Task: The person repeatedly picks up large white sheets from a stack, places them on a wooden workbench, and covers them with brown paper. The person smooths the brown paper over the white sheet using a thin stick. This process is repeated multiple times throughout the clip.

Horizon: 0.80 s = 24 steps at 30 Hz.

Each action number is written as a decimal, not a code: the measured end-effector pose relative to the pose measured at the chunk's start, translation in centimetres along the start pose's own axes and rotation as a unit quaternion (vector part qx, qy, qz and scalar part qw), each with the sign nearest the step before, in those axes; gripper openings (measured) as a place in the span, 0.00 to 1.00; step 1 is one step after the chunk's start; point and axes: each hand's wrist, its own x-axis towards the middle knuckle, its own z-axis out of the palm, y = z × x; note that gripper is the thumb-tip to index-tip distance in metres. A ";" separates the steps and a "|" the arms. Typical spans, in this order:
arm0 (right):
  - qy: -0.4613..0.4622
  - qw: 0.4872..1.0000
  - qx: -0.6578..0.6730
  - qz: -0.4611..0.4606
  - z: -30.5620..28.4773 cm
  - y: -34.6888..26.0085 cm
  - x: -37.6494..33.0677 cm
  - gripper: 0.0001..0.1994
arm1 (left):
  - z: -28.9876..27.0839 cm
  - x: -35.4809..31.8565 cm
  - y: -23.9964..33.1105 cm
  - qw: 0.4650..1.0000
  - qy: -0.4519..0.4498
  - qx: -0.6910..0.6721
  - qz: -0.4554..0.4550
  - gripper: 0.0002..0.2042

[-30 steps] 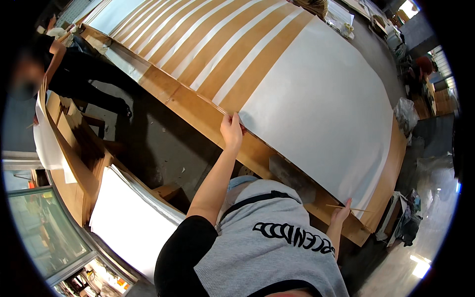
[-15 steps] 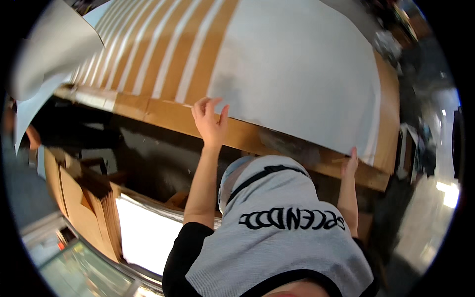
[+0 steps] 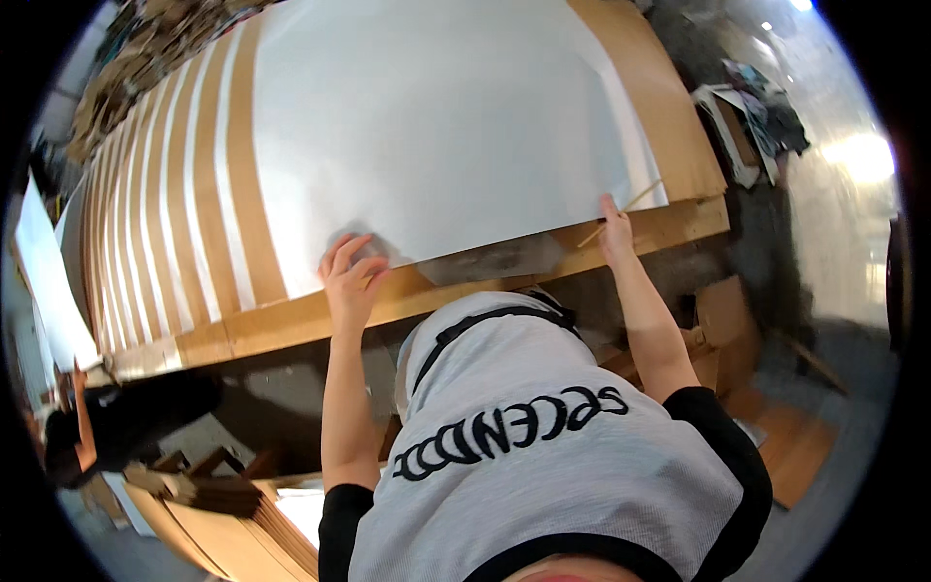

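A large white sheet lies over brown board on the work surface, its near edge toward me. My left hand is at that near edge, fingers bent and apart, thumb spread, nothing visible between them. Close to the sheet's near right corner, my right hand is closed around a thin tan stick, which slants across the corner. Whether these fingers also pinch the sheet's edge is hidden. Left of the sheet runs a row of brown and white stripes, the overlapping edges of several boards or sheets.
At the far left another person's arm is beside a raised white sheet. Folded cardboard stands at the lower left. Scraps of cardboard are heaped beyond the table. A pile of odds and ends sits on the floor at right.
My view has turned, so the table appears swung round and the sheet further left. Both hands stay along its near edge. The stick now shows clearly in my right hand.
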 end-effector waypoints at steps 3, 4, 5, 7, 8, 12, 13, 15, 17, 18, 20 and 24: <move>-0.017 0.997 0.055 0.046 -1.3 -0.1 0.6 0.18 | 0.1 -0.1 0.0 1.000 -0.006 0.004 -0.009 0.08; -0.008 0.993 0.105 0.053 -1.2 -0.9 0.1 0.17 | 0.2 -0.1 0.0 1.000 -0.009 0.007 -0.012 0.08; -0.006 0.986 0.153 0.058 -0.9 -1.7 -0.2 0.17 | 0.0 -0.2 -0.3 1.000 -0.004 0.009 -0.010 0.08; 0.028 0.992 0.115 0.047 -2.8 -1.2 1.0 0.16 | 0.3 -0.1 -0.3 1.000 -0.001 0.007 -0.003 0.09; 0.038 0.994 0.095 0.045 -3.0 -0.7 1.5 0.15 | 0.1 -0.3 -0.4 1.000 -0.001 0.011 -0.008 0.09; 0.081 0.993 0.072 0.042 -3.1 0.2 1.9 0.13 | 0.6 -0.2 -0.6 0.999 -0.028 0.023 -0.008 0.09; 0.088 0.992 0.072 0.046 -3.2 0.3 2.0 0.12 | 0.7 -0.2 -0.6 0.999 -0.035 0.021 -0.013 0.09; 0.092 0.991 0.086 0.054 -3.1 0.3 2.1 0.11 | 0.7 0.0 0.0 0.998 -0.044 0.000 -0.034 0.09; 0.080 0.988 0.098 0.085 -3.0 -0.4 1.9 0.11 | 0.7 0.1 0.3 0.998 -0.055 0.017 -0.032 0.09; 0.074 0.987 0.104 0.101 -3.2 -0.7 1.8 0.11 | 0.7 0.1 0.5 0.997 -0.061 0.025 -0.032 0.09; 0.072 0.980 0.126 0.133 -3.8 -0.9 2.2 0.12 | 0.7 0.2 0.8 0.997 -0.063 0.031 -0.031 0.09; 0.032 0.971 0.109 0.210 -4.4 -2.7 2.8 0.13 | 0.6 0.4 1.6 0.995 -0.070 0.030 -0.059 0.10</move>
